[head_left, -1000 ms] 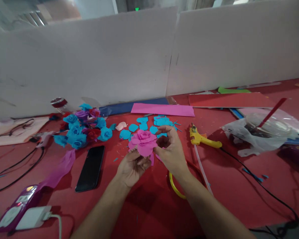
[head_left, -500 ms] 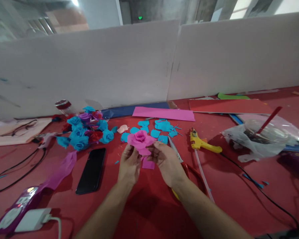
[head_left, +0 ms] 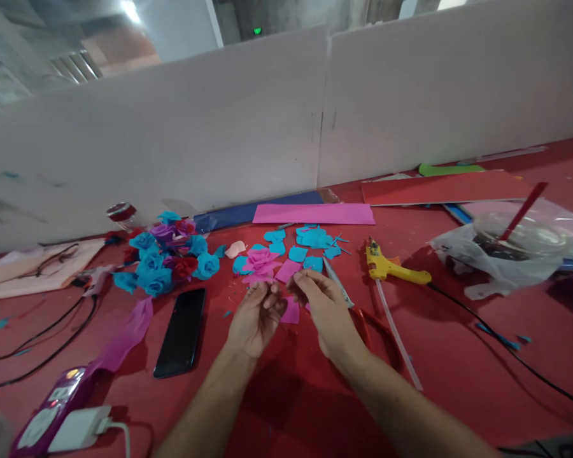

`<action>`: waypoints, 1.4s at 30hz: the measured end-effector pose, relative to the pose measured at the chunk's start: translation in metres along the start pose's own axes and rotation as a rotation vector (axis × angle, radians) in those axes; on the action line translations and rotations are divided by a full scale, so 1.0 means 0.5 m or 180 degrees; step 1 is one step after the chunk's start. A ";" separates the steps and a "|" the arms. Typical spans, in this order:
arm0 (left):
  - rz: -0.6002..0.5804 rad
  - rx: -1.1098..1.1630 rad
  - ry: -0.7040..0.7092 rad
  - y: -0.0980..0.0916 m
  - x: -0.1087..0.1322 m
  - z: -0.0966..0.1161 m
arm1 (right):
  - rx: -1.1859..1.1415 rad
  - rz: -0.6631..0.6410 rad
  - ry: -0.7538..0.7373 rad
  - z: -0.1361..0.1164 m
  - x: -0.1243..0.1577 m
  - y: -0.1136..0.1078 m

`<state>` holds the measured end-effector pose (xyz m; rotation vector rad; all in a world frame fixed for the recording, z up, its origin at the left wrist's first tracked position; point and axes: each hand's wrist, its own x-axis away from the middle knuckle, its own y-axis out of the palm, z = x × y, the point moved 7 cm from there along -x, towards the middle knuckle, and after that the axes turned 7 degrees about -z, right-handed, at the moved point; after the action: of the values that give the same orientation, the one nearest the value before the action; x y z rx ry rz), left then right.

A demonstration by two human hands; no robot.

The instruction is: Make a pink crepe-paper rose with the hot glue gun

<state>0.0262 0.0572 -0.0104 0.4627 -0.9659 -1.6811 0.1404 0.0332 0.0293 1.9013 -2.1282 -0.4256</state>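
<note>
A pink paper flower (head_left: 259,262) with layered petals tilts away from me, above the fingertips of my left hand (head_left: 254,321). That hand is closed, its thumb and fingers pinching the base of the flower. My right hand (head_left: 332,318) is closed too, with thumb and fingertips together at the edge of a pink paper piece (head_left: 287,271). Another pink piece (head_left: 291,312) lies on the table between the hands. Blue paper petals (head_left: 314,238) are scattered just beyond them. Partly hidden by the right hand are scissors (head_left: 337,283) with red handles.
A yellow glue gun (head_left: 394,271) with a clear stick is on the right, near a bagged cup (head_left: 499,245). To the left lie a black phone (head_left: 180,331), blue, red and purple paper flowers (head_left: 160,254), and a power strip (head_left: 52,407). A white partition (head_left: 195,133) stands behind.
The pink flower has tipped away from me and shifted slightly left. My right hand has moved off it, and a pink paper piece now shows at its fingertips.
</note>
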 end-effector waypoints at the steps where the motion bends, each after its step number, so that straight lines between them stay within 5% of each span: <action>1: -0.0036 0.0069 -0.0074 0.002 0.000 -0.003 | 0.0009 0.0014 -0.0033 0.000 -0.001 -0.002; 11: -0.0378 0.0588 -0.0629 0.029 0.015 -0.004 | 0.0281 0.0036 -0.0130 0.000 -0.008 -0.006; 17: -0.0376 0.0196 -0.0616 0.030 0.018 -0.005 | 0.0057 -0.0023 0.0496 0.023 -0.006 0.001; 24: 0.0104 -0.0840 0.0068 0.009 0.019 0.017 | -0.0305 -0.0423 0.0049 0.006 -0.001 0.023; 33: 0.0017 -0.0758 0.0252 0.026 0.028 0.044 | 0.0068 -0.0644 -0.0284 0.015 -0.002 0.022; 42: 0.0107 -0.0927 0.1121 0.026 0.044 0.069 | 0.0363 -0.0368 -0.0558 0.015 0.009 0.014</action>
<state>0.0019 0.0484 0.0240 0.5204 -0.4618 -1.6088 0.1305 0.0297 0.0248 2.1302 -2.2006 -0.5228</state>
